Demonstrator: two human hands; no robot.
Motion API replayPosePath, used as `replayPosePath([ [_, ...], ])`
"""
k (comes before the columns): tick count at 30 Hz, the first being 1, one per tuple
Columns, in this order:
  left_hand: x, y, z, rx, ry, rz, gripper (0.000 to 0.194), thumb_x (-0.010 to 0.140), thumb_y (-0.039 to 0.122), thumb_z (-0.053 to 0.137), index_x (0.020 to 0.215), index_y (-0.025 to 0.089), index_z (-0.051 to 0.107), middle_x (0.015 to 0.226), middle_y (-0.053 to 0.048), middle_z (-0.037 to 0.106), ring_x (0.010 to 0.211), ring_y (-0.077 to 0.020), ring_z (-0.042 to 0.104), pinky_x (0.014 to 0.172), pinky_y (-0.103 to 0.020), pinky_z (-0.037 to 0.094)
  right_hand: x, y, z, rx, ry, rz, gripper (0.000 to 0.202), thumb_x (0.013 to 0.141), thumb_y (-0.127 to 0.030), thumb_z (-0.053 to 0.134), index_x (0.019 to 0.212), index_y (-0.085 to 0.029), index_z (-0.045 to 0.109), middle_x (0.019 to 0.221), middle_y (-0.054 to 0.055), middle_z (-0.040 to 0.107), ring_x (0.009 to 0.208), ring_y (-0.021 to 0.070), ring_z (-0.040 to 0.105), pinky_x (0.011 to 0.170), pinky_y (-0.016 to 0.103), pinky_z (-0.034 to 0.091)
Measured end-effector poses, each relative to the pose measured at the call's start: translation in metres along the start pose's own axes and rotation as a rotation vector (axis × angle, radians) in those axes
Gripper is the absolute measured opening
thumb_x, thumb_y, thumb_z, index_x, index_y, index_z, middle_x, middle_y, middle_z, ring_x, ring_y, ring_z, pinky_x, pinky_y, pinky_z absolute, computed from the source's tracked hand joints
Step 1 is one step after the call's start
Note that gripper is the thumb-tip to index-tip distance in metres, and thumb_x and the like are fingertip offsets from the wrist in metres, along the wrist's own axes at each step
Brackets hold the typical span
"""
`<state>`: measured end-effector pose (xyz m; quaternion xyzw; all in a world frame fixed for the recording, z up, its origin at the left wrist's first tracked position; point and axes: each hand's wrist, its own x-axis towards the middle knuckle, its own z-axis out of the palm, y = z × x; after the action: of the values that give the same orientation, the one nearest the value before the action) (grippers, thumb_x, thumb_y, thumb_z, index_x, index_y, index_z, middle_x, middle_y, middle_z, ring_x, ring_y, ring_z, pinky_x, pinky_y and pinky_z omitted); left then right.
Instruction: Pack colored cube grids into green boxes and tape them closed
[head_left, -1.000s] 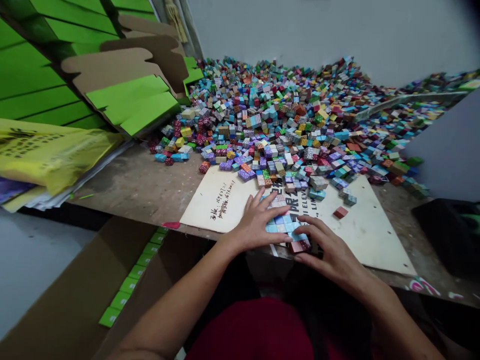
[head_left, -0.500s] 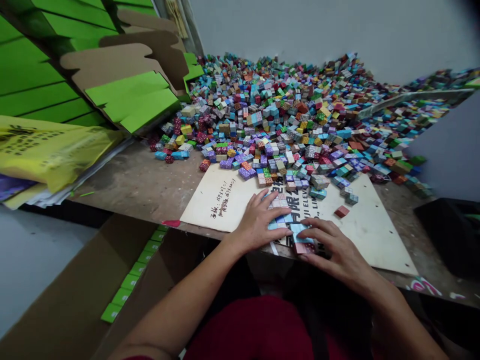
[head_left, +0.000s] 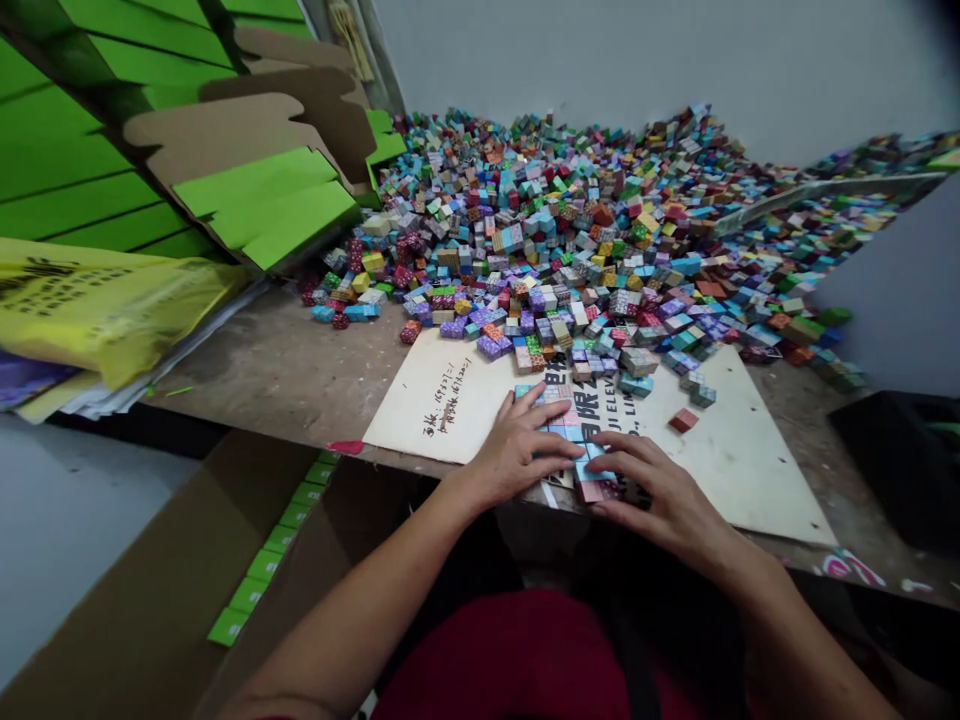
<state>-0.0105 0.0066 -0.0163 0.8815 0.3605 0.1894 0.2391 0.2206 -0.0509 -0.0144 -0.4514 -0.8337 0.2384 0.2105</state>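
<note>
Small patterned cubes, light blue and pink [head_left: 594, 488], lie pressed together on a cream board [head_left: 409, 400] at the table's front edge. My left hand [head_left: 517, 450] rests at the left side of this group, fingers spread, the fingertips on its blue and pink tops. From the right, my right hand [head_left: 660, 490] has its fingertips and thumb around the near cubes, whose sides show dark red. Parts of the group are hidden under the fingers. A single reddish cube [head_left: 683, 420] sits apart on the board, right of the group.
A large heap of colourful cubes [head_left: 525, 220] spreads along the back wall. Green cartons [head_left: 262, 205] and a yellow bag [head_left: 112, 300] are at left. A black object [head_left: 892, 470] stands at right. Below the table edge, an open brown box [head_left: 142, 570] holds green boxes [head_left: 262, 565].
My right hand has slid its cubes slightly left, up against the others. My left hand's fingers have shifted a little, showing more of the group's far end.
</note>
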Motion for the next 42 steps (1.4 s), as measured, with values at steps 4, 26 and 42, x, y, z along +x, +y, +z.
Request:
replayPosePath([
  [4, -0.001, -0.001, 0.001, 0.030, 0.008, 0.027, 0.018, 0.084, 0.038, 0.060, 0.100, 0.035, 0.069, 0.139, 0.001, 0.044, 0.138, -0.0281, 0.018, 0.108, -0.058, 0.015, -0.009, 0.011, -0.005, -0.011, 0.064, 0.099, 0.025, 0.082, -0.041, 0.059, 0.103, -0.028, 0.059, 0.124, 0.007, 0.048, 0.115, 0.0248, 0.047, 0.094, 0.040, 0.042],
  [26, 0.007, -0.009, -0.002, 0.143, 0.026, 0.091, 0.084, 0.061, 0.073, 0.063, 0.129, 0.025, 0.048, 0.139, -0.010, 0.041, 0.130, -0.0309, 0.031, 0.108, -0.047, 0.023, 0.050, 0.035, 0.000, 0.025, 0.177, 0.044, 0.038, 0.081, -0.035, 0.060, 0.116, -0.025, 0.048, 0.117, 0.007, 0.053, 0.111, 0.0246, 0.049, 0.093, 0.039, 0.042],
  [42, 0.007, -0.008, -0.002, 0.139, 0.030, 0.095, 0.080, 0.064, 0.070, 0.063, 0.129, 0.026, 0.047, 0.138, -0.010, 0.040, 0.129, -0.0300, 0.032, 0.108, -0.048, 0.023, 0.059, 0.033, 0.002, 0.023, 0.212, 0.015, 0.036, 0.081, -0.033, 0.061, 0.114, -0.024, 0.050, 0.116, 0.008, 0.056, 0.110, 0.0245, 0.051, 0.093, 0.041, 0.042],
])
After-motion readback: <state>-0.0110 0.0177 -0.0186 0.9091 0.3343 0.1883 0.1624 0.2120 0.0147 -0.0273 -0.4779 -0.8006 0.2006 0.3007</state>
